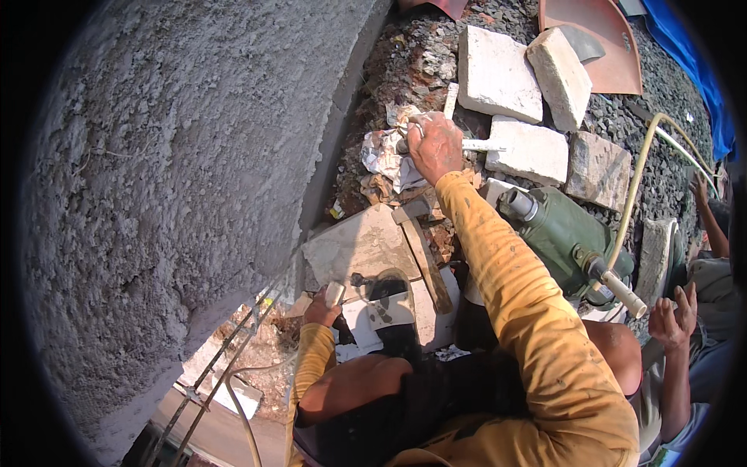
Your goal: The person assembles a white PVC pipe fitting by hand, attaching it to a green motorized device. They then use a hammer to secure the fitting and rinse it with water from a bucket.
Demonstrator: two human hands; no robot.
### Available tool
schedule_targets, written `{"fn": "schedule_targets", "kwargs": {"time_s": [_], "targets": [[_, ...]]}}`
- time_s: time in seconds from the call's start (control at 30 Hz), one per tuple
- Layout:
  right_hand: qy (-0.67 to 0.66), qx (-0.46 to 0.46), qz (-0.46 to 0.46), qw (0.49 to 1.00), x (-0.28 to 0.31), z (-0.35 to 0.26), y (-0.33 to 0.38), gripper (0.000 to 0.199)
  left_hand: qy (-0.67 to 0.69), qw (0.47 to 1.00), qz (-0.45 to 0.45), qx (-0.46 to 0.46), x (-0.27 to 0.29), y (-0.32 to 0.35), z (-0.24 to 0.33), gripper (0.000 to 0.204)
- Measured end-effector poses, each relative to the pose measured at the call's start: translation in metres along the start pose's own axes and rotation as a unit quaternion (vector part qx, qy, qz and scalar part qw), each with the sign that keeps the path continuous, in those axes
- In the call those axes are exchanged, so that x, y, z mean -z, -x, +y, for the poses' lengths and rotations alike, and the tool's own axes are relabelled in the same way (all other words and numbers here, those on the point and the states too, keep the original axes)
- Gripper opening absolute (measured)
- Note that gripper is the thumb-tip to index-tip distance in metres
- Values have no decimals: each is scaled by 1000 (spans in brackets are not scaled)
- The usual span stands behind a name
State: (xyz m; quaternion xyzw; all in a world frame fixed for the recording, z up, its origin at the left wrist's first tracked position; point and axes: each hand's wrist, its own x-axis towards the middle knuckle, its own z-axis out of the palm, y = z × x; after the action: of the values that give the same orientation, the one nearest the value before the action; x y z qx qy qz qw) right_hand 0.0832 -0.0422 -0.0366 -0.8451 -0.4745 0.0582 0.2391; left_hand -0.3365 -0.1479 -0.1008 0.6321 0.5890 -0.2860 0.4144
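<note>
Right hand [436, 145] clenched on what kinda looks like a white stick [484, 145], crumpled paper [381, 153] just left of that hand, left hand [319, 310] gripping a small pale block [334, 294]

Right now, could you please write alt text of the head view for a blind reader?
A person's right hand is beside crumpled paper and a white stick, while the left hand holds a small pale block; a hammer, pale slabs and a green machine lie nearby.
</note>
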Motion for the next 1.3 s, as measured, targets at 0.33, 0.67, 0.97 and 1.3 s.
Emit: {"fn": "schedule_targets", "kwargs": {"time_s": [0.33,0.67,0.97,1.3], "targets": [[126,71,-372,917,-17,31,-21,51,83,985,150,18,-10,3,7,67],[62,138,-395,906,20,12,-39,46,269,932,240,-33,-1,27,29,59],[91,289,-222,927,223,-98,-72,44,57,831,368,-413,68,14,177,64],[38,305,-189,933,327,-153,-73,32,-82,904,263,-328,82,-73,261,78]]}}
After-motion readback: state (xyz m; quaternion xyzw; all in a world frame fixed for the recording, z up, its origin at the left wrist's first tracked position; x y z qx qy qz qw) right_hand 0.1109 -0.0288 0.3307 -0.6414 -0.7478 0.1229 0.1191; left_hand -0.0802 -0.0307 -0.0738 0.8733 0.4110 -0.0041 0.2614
